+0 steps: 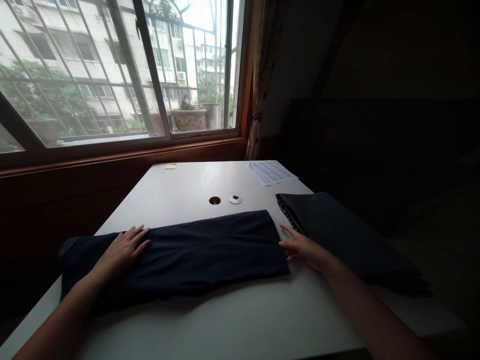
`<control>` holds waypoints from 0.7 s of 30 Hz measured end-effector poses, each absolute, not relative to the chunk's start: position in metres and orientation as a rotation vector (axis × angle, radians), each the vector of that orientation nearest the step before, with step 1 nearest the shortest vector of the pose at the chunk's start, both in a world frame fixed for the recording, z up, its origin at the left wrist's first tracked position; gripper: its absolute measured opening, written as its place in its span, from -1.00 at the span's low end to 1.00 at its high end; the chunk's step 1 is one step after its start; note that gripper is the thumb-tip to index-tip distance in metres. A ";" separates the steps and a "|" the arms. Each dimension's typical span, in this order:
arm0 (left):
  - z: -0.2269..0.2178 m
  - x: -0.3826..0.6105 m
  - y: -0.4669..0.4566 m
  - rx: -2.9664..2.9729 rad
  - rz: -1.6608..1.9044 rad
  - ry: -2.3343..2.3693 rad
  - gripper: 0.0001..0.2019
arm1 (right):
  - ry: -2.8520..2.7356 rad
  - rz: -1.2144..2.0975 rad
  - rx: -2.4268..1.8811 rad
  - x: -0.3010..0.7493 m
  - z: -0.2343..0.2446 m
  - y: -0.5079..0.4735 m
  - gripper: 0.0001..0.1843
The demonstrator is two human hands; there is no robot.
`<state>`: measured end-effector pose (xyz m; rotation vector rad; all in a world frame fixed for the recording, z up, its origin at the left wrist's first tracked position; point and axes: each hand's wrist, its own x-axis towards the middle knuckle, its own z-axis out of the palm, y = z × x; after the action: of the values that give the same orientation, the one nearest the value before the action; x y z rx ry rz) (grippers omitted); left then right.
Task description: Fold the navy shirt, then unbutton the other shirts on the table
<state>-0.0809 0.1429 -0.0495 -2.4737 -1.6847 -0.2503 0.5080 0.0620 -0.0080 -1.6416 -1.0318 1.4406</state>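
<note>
Dark navy cloth lies stretched out across the white desk, its left end reaching past the desk's side edge. The left forearm slants in from the lower left, and the left hand rests open, palm down on the cloth, fingers slightly spread. From the lower right, the right forearm angles inward; the right hand points its fingers at the cloth's right end, whether pinching it I cannot tell, beside a dark fabric stack.
</note>
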 end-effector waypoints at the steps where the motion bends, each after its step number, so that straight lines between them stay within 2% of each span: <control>1: -0.057 -0.092 0.144 -2.473 -0.205 -1.713 -0.41 | -1.005 1.443 -1.638 0.509 -0.008 0.062 0.03; 6: -0.067 -0.113 0.141 -2.549 -0.128 -1.670 -0.41 | -1.065 1.419 -1.636 0.500 -0.001 0.056 0.05; 10: -0.063 -0.111 0.141 -2.556 -0.102 -1.663 -0.42 | -1.301 1.437 -1.652 0.487 0.004 0.047 0.22; 12: -0.063 -0.111 0.143 -2.559 -0.088 -1.669 -0.43 | -1.396 1.427 -1.688 0.488 0.002 0.043 0.23; 16: -0.060 -0.109 0.142 -2.569 -0.054 -1.693 -0.41 | -1.696 1.135 -1.866 0.502 -0.002 0.040 0.07; 18: -0.053 -0.099 0.141 -2.577 -0.037 -1.702 -0.43 | -1.861 0.852 -1.936 0.503 -0.001 0.044 -0.03; 21: -0.038 -0.064 0.139 -2.612 -0.083 -1.618 -0.46 | -1.999 0.366 -1.899 0.476 0.005 0.058 -0.31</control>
<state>-0.0637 0.1394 -0.0382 -2.6115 -1.6182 -0.0827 0.4764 0.0578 0.0052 -1.8986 -1.9987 0.3662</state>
